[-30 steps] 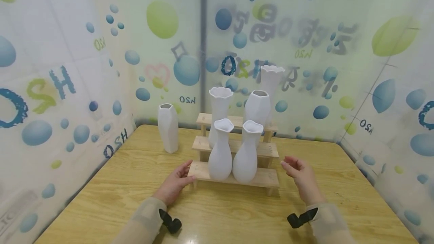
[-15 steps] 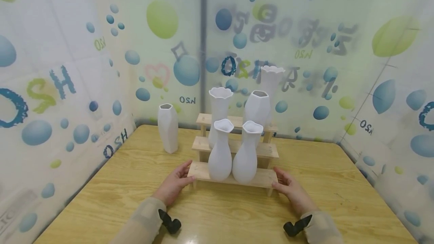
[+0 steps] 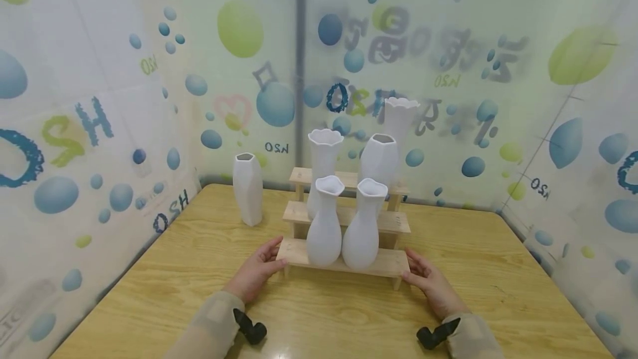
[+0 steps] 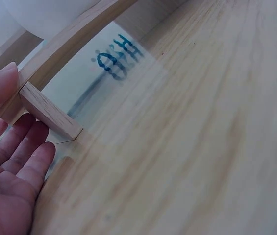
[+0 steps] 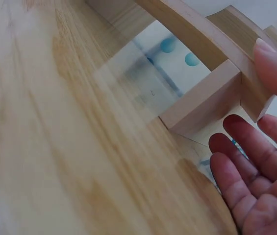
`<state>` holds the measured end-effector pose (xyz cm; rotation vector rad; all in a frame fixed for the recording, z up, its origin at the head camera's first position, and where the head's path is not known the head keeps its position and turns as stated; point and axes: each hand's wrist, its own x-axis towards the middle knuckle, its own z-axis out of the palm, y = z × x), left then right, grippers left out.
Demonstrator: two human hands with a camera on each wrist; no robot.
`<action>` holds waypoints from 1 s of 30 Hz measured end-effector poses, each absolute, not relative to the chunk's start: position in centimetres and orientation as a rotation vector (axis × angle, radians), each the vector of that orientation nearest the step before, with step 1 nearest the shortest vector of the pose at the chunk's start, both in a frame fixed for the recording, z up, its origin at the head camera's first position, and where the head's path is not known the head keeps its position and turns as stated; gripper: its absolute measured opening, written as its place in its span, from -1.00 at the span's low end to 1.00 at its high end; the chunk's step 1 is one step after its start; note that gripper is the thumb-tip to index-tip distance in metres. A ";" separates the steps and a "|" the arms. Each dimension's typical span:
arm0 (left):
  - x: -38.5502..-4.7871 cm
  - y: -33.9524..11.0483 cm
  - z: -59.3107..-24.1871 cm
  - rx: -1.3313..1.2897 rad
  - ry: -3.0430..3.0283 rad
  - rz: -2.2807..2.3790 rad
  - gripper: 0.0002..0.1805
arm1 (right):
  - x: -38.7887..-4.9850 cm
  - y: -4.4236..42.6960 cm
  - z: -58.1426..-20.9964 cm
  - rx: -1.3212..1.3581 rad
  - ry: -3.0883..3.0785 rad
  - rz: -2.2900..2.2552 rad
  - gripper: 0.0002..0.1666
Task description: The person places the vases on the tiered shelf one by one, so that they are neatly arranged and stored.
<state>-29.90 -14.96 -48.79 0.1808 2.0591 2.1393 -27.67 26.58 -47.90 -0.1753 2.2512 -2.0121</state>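
A three-step wooden display stand (image 3: 394,262) stands on the table, bearing several white vases. Its lowest step holds two round-bodied vases, left vase (image 3: 324,237) and right vase (image 3: 361,237), side by side. Behind them rise a scalloped vase (image 3: 325,154), a faceted vase (image 3: 379,159) and a taller scalloped vase (image 3: 401,118); their bases are partly or wholly hidden. My left hand (image 3: 256,270) holds the lowest step's left end, thumb on the board and fingers beside the leg (image 4: 50,110). At the right end, my right hand (image 3: 430,284) holds the same step likewise, fingers near that leg (image 5: 202,100).
Another faceted white vase (image 3: 247,190) stands upright on the wooden table (image 3: 319,320), left of the stand. Printed curtains (image 3: 239,82) enclose the table at the back and both sides. Each wrist wears a black camera mount, left mount (image 3: 251,327) and right mount (image 3: 437,334).
My right hand has moved left onto the right end of the lowest step, where it was apart from the stand a second ago. The left hand, stand and vases have stayed in place.
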 end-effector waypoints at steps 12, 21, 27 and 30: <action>-29.6 -14.9 -48.0 0.118 2.086 2.196 -0.28 | -27.7 26.4 -47.9 -0.120 2.256 -2.036 -0.17; -30.2 -16.5 -46.2 -0.175 2.320 2.223 -0.35 | -27.7 26.4 -48.1 -0.110 2.257 -2.060 -0.19; -31.9 -18.3 -44.9 -0.382 2.442 2.318 -0.22 | -27.8 26.4 -48.1 -0.127 2.264 -2.058 -0.19; -32.9 -18.9 -44.0 -0.423 2.495 2.339 -0.13 | -27.8 26.4 -48.1 -0.122 2.271 -2.054 -0.19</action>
